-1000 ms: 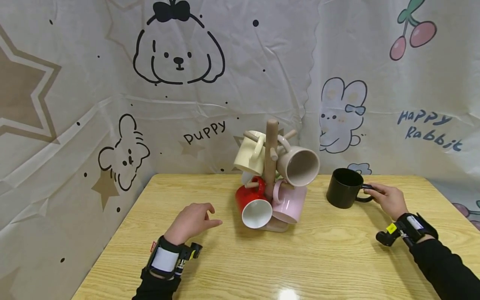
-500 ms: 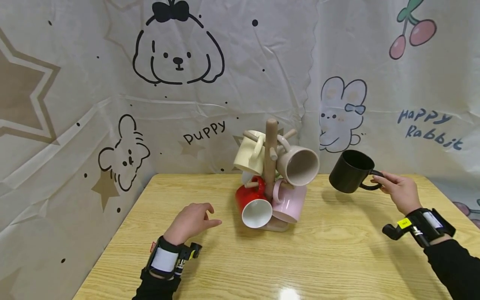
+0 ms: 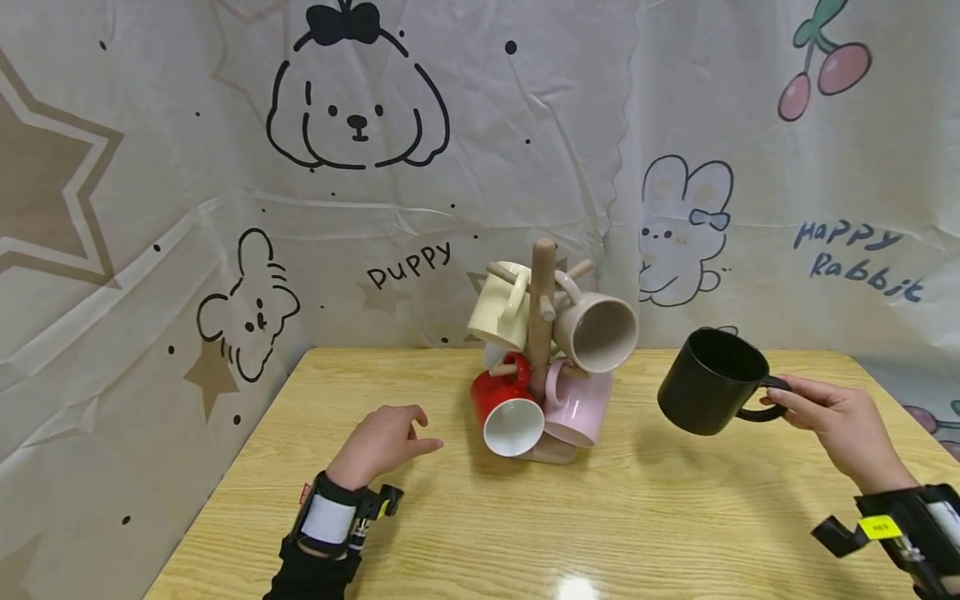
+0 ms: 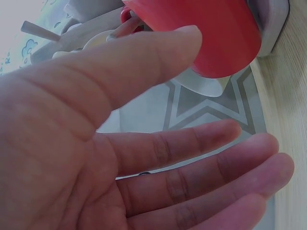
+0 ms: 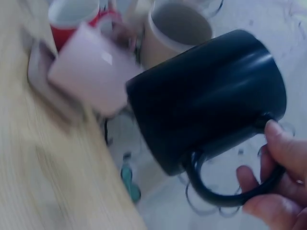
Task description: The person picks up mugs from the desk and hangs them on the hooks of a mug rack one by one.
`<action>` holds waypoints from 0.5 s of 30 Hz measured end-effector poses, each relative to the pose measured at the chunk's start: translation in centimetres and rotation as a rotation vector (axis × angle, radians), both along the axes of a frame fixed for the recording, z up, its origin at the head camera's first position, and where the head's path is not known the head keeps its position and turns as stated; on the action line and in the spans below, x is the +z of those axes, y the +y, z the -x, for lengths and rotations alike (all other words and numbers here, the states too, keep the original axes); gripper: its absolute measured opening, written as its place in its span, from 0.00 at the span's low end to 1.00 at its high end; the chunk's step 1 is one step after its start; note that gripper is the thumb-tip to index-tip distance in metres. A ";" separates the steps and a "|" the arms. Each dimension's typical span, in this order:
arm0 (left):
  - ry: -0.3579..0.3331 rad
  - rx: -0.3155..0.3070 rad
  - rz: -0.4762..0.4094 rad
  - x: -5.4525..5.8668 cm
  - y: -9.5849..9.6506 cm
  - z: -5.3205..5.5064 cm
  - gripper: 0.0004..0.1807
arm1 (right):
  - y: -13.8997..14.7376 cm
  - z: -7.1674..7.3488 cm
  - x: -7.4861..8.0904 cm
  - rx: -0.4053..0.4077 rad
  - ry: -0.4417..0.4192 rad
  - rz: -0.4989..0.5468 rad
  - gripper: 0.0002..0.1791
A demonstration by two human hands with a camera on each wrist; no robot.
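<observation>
My right hand [image 3: 847, 429] pinches the handle of a black mug [image 3: 708, 387] between thumb and fingers. The mug is raised above the table, its mouth tipped up toward me, to the right of a wooden mug tree [image 3: 542, 325]. In the right wrist view the black mug [image 5: 211, 96] overlaps the hanging mugs behind it. My left hand [image 3: 382, 446] holds nothing and stays left of the tree with relaxed fingers, thumb apart. The left wrist view has its palm facing a red mug [image 4: 206, 33]. On the lower pegs hang the red mug and a pink mug [image 3: 581, 404].
Upper pegs carry a cream mug [image 3: 498, 308] and a beige mug [image 3: 600, 329]; a white one [image 3: 493, 354] is mostly hidden behind. The tree's base rests on a light wooden table [image 3: 480, 533]. A printed cloth [image 3: 525, 192] hangs behind the table.
My right hand has lifted the black mug off the table by its handle and brought it nearer to me, lowering it slightly in the last half second. The left hand has stayed in place.
</observation>
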State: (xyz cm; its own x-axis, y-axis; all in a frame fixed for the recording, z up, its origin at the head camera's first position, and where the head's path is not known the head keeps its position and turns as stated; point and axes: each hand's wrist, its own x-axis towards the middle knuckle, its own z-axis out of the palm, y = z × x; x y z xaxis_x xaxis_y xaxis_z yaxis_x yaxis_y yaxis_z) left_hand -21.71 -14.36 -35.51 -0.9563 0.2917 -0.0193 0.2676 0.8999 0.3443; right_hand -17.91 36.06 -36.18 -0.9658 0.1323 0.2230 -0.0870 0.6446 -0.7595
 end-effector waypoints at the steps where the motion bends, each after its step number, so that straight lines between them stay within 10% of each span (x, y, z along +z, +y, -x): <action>1: 0.000 -0.001 0.005 0.0 0.0 0.0 0.19 | -0.4 -0.5 0.1 0.002 -0.014 0.008 0.27; 15: 0.004 0.002 0.016 0.1 0.1 -0.2 0.19 | -5.3 -3.4 1.3 0.087 -0.007 0.164 0.16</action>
State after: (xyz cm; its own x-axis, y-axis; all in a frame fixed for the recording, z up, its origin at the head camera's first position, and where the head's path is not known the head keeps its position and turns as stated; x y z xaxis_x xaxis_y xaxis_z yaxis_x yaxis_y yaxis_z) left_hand -21.55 -14.30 -35.36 -0.9570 0.2893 -0.0202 0.2669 0.9059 0.3287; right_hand -14.48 30.79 -34.85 -0.9766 0.0825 0.1984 -0.1312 0.5027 -0.8545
